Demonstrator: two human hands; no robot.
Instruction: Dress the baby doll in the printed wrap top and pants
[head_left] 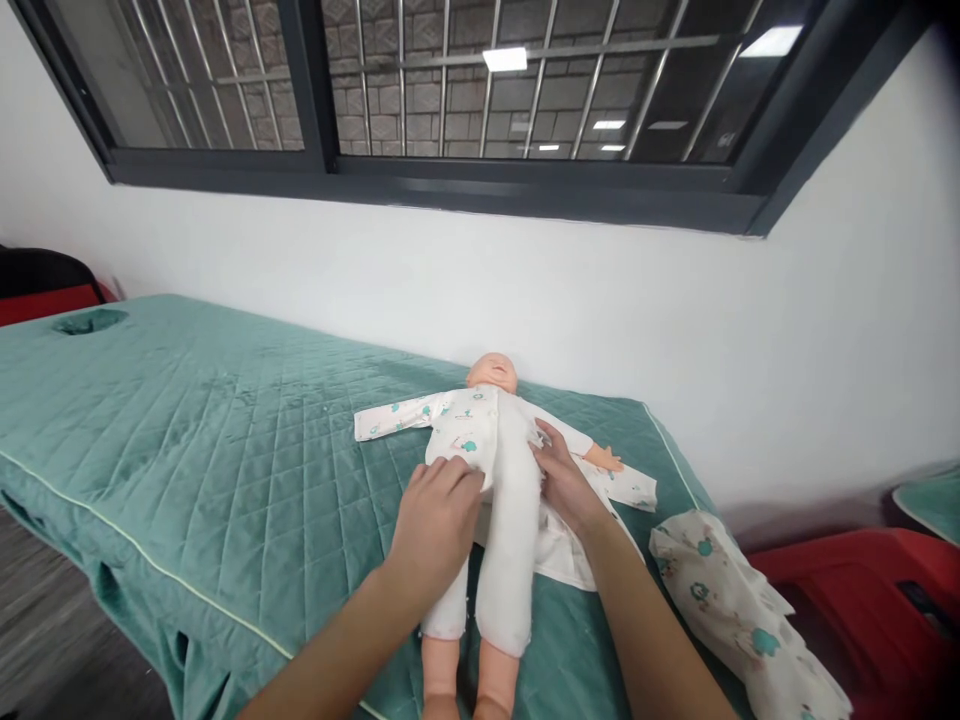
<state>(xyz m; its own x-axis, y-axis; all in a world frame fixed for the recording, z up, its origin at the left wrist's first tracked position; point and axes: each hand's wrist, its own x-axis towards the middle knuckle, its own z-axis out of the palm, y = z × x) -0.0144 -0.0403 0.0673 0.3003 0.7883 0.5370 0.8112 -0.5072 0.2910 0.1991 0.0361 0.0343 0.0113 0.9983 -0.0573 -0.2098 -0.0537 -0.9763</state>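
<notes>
While the doll [508, 500] lies face-up, the hands [441, 522] [568, 482] flank its waist.

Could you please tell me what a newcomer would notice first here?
Probably the doll, lying face up on the green quilted cover, with the left hand and right hand at its body. Next, perhaps, the dark-framed, barred window across the top.

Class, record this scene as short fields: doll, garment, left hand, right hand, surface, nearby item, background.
Doll: bald plastic-headed baby doll with white fabric body, lying face up
Garment: white green-printed cloth jacket, partly open, one sleeve off
Left hand: at the jacket's front edge; grip unclear
Right hand: at the doll's side
Surface: green quilted bed cover
Nearby item: white printed cloth bundle
Background: dark-framed glass window
</notes>
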